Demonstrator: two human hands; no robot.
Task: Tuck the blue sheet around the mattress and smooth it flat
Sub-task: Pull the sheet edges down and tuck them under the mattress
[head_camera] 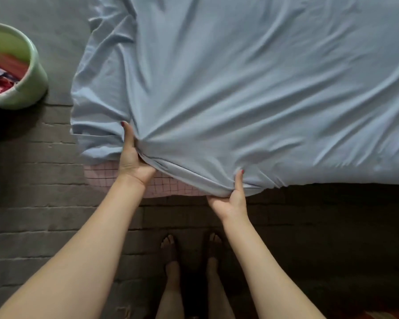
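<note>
Pale blue cotton, thin and limp by the look of its creases, the blue sheet drapes over the mattress, whose pink checked cover shows bare along the near edge toward the left corner. Such cloth should weigh little and slide easily, so it is best gripped at the hem, gathered in bunches, as it is now: the left hand is clamped on a fold just inside the near left corner, and the right hand is pinched on the hem further along the near edge, the two well apart. Folds radiate from both grips across the top. Beneath lies a grey brick floor; a green basket of clothes stands well off the left side.
</note>
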